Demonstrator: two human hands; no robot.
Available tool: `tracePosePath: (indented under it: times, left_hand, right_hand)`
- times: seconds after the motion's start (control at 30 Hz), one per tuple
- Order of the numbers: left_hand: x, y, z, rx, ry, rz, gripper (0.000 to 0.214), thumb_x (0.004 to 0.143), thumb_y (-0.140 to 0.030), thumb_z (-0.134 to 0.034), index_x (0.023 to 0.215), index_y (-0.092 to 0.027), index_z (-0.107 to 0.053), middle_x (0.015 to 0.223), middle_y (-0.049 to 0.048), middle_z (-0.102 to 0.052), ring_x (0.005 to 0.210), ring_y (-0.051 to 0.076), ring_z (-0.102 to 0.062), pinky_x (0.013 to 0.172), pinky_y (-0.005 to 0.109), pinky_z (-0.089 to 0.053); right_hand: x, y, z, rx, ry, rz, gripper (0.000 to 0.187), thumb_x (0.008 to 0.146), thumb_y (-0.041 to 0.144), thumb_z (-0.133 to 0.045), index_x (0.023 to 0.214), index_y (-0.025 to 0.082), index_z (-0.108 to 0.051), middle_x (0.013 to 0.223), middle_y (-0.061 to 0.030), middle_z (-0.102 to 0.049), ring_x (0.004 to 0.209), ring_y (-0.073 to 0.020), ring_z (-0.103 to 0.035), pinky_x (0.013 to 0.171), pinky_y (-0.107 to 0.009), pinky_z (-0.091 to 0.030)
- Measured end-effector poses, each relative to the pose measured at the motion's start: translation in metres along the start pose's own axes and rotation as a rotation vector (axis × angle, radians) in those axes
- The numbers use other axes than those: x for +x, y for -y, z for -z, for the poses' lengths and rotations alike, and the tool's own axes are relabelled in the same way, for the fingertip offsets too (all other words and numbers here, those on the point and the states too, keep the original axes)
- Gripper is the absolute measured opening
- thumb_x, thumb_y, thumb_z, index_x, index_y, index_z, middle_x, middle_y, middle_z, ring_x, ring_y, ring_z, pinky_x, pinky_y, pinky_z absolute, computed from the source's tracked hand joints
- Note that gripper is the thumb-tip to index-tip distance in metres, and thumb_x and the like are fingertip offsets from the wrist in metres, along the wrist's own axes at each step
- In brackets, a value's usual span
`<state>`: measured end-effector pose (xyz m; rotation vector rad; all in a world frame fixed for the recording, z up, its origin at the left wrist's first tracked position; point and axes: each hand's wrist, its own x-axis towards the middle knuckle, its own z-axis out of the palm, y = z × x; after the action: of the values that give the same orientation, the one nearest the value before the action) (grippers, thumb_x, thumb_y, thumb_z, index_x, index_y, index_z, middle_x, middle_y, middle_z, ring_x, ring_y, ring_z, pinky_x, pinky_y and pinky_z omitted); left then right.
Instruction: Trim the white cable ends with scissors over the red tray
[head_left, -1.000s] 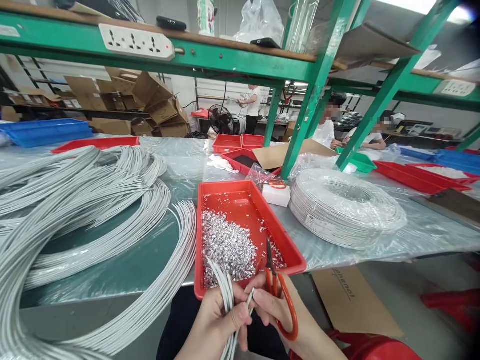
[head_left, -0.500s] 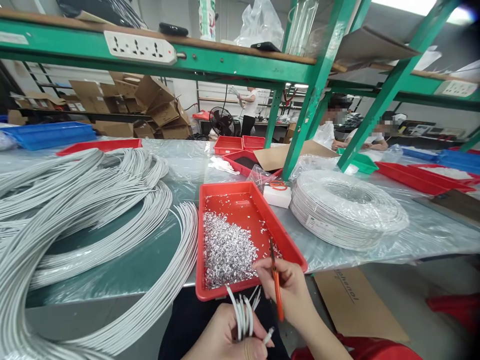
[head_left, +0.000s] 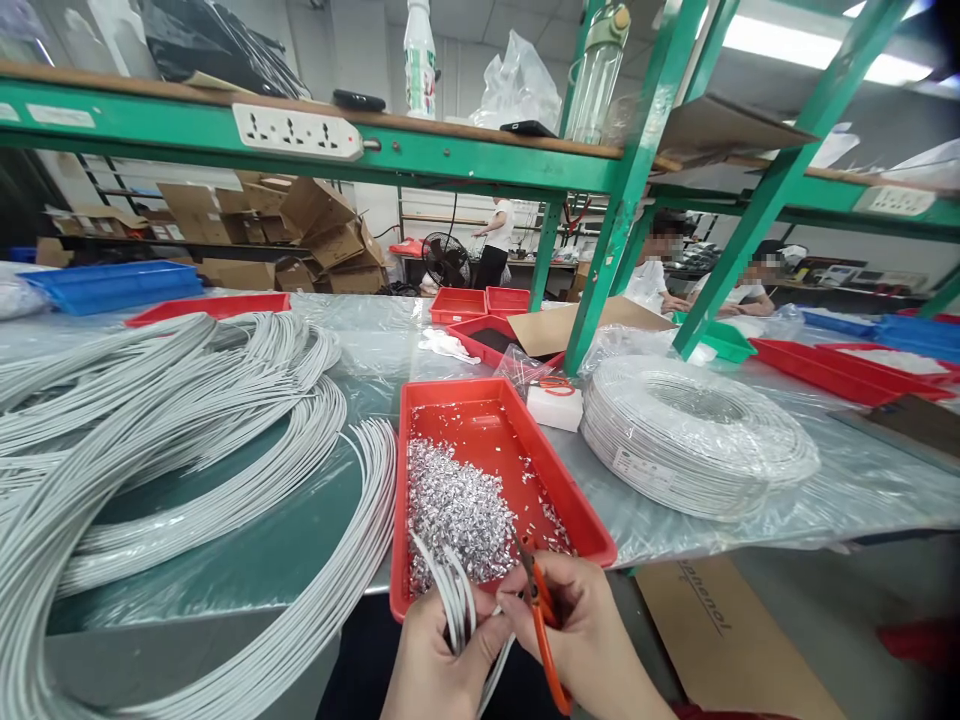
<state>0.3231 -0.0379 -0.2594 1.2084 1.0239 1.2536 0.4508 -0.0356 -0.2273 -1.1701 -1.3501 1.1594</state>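
Note:
Several white cables (head_left: 454, 598) run through my left hand (head_left: 442, 655), which is closed around them just below the near edge of a red tray (head_left: 517, 420). My right hand (head_left: 581, 620) keeps hold of orange-handled scissors (head_left: 543, 640), blades pointing up and toward the tray. Its thumb and fingertips meet the left hand's at the end of one cable; that tip is mostly hidden by fingers. Inside the tray lies a heap of small silvery foil scraps (head_left: 461, 500), mostly on its left side.
Large bundles of white cable (head_left: 217, 400) cover the left of the table. On the right sits a plastic-wrapped cable coil (head_left: 697, 430), with a white box (head_left: 555, 405) beside the tray. A green shelf frame (head_left: 622, 210) crosses behind. Co-workers sit at the far right.
My hands have come together at one cable's end; before, they were apart. The scissors have moved down and left, and the cables now lean left. The camera view has tilted up slightly.

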Motion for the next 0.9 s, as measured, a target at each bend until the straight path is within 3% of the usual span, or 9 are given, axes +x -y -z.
tracePosePath:
  times: [0.2, 0.33, 0.43, 0.6, 0.7, 0.8, 0.9]
  left_hand:
    - [-0.004, 0.002, 0.005, -0.071, -0.033, 0.068, 0.034, 0.062, -0.045, -0.074, 0.062, -0.014, -0.060, 0.048, -0.0050, -0.045, 0.044, 0.008, -0.040, 0.045, 0.019, -0.033]
    - [-0.005, 0.002, 0.006, -0.153, 0.063, 0.129, 0.037, 0.061, -0.048, -0.074, 0.064, -0.014, -0.059, 0.046, -0.0031, -0.052, 0.042, 0.009, -0.045, 0.045, 0.019, -0.035]
    - [-0.005, 0.006, 0.006, -0.143, 0.165, 0.152, 0.038, 0.060, -0.049, -0.075, 0.067, -0.013, -0.064, 0.049, 0.0004, -0.058, 0.045, 0.010, -0.049, 0.046, 0.019, -0.036]
    - [-0.004, 0.009, 0.007, -0.119, 0.236, 0.143, 0.036, 0.066, -0.050, -0.070, 0.074, -0.015, -0.071, 0.085, 0.0115, -0.069, 0.054, 0.011, -0.055, 0.049, 0.021, -0.042]
    - [-0.007, 0.003, 0.011, -0.239, 0.258, 0.206, 0.043, 0.071, -0.055, -0.064, 0.093, -0.018, -0.067, 0.071, 0.0072, -0.070, 0.042, 0.006, -0.047, 0.043, 0.017, -0.035]
    - [-0.009, -0.002, 0.013, -0.320, 0.341, 0.252, 0.053, 0.073, -0.062, -0.055, 0.103, -0.018, -0.062, 0.055, 0.0024, -0.065, 0.034, 0.002, -0.033, 0.039, 0.015, -0.023]
    - [-0.008, 0.000, 0.009, -0.224, 0.417, 0.305, 0.057, 0.070, -0.066, -0.053, 0.086, -0.013, -0.065, 0.049, 0.0010, -0.059, 0.035, 0.003, -0.033, 0.038, 0.016, -0.021]
  right_hand:
    - [0.000, 0.000, 0.005, 0.004, 0.025, 0.024, 0.025, 0.059, 0.036, -0.076, 0.057, 0.014, -0.064, 0.047, 0.0037, -0.040, 0.047, -0.0105, -0.033, 0.043, -0.021, -0.030]
    - [0.001, -0.003, 0.006, -0.039, 0.048, 0.034, 0.022, 0.064, 0.034, -0.073, 0.060, 0.014, -0.064, 0.051, 0.0013, -0.048, 0.049, -0.0115, -0.038, 0.045, -0.022, -0.034]
    - [0.010, -0.003, 0.011, -0.188, -0.011, 0.109, 0.022, 0.072, 0.033, -0.062, 0.060, 0.015, -0.058, 0.052, 0.0030, -0.043, 0.048, -0.0106, -0.034, 0.044, -0.021, -0.032]
    - [0.036, -0.001, 0.030, -0.464, -0.142, 0.237, 0.026, 0.073, 0.021, -0.057, 0.051, 0.019, -0.044, 0.049, 0.0059, -0.034, 0.048, -0.0108, -0.031, 0.046, -0.022, -0.029]
    - [0.041, 0.001, 0.040, -0.457, -0.135, 0.251, 0.003, 0.074, 0.020, -0.057, 0.073, 0.018, -0.056, 0.056, 0.0041, -0.046, 0.051, -0.0132, -0.042, 0.051, -0.023, -0.037]
    - [0.032, 0.006, 0.044, -0.291, -0.065, 0.254, 0.036, 0.078, 0.022, -0.059, 0.112, 0.020, -0.047, 0.076, -0.0006, -0.059, 0.060, -0.0151, -0.052, 0.058, -0.024, -0.046]
    - [0.014, 0.014, 0.047, -0.180, 0.070, 0.265, 0.044, 0.083, 0.023, -0.057, 0.123, 0.025, -0.038, 0.098, -0.0068, -0.063, 0.067, -0.0156, -0.058, 0.059, -0.024, -0.050]
